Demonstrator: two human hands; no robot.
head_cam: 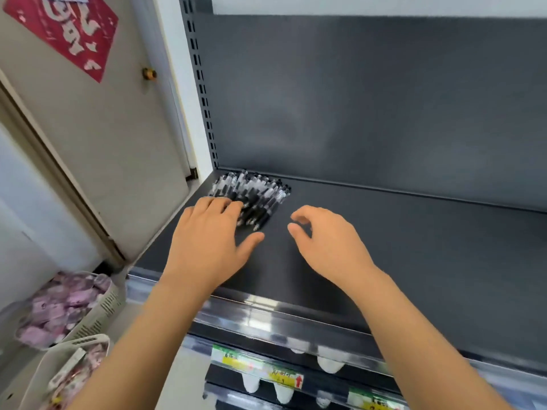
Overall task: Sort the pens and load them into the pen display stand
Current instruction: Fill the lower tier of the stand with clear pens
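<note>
One pen heap [257,189] in shelf [414,250] back-left corner; left hand [207,232] fingers flat on it; right hand [328,244] loosely curled, holding nothing.

We face a dark grey metal shelf [414,255] with a matching back panel [355,99] and a shiny rail [266,309] along its front edge. On it we find one pile of black-and-clear pens [257,192], lying side by side in the far left corner, near the back panel.

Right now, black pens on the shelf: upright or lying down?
Lying down. The black-and-clear plastic pens lie side by side in a flat heap on the dark grey metal shelf, near its back left corner.
</note>
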